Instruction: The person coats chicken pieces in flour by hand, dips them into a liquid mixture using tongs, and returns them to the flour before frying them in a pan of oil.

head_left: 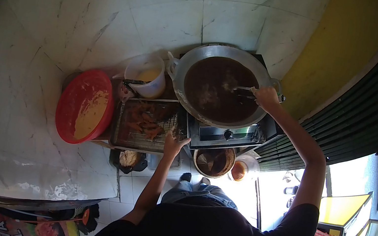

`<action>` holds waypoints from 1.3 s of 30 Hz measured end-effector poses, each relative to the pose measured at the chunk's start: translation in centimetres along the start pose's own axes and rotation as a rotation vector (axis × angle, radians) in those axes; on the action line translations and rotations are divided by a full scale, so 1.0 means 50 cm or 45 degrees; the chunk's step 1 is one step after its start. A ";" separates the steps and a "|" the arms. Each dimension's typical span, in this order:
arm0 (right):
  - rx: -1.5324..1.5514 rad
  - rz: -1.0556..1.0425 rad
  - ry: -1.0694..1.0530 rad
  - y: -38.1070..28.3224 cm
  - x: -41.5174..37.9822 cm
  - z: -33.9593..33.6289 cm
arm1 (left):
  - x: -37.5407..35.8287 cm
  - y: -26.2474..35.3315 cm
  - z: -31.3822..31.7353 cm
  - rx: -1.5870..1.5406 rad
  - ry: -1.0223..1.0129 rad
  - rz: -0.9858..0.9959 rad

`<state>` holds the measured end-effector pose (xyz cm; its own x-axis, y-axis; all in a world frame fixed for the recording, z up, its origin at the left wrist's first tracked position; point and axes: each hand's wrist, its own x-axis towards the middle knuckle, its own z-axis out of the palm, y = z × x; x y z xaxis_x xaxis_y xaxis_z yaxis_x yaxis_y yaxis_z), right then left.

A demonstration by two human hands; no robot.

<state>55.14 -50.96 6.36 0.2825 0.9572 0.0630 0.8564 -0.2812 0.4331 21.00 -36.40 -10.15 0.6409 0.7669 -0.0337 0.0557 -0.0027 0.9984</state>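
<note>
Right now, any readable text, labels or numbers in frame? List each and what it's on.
None can be read whole.
"A": one large pale letter on the printed banner at the bottom left edge; the rest is cut off and blurred.
Stove front by its knob: no legible marking.
White bucket, red basin, wok: no text visible.
Yellow stand at right: no lettering visible.
</note>
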 end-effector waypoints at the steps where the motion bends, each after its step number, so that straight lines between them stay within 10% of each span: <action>1: 0.002 -0.010 -0.021 -0.003 0.000 0.000 | 0.001 -0.006 0.000 -0.005 0.008 0.006; 39: 0.457 0.307 -0.055 0.092 0.064 -0.094 | 0.001 -0.014 -0.001 0.025 0.028 0.028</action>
<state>57.93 -48.88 12.79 0.5040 0.8596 0.0834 0.8575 -0.5096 0.0703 20.95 -36.35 -10.85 0.6252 0.7804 -0.0108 0.0569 -0.0318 0.9979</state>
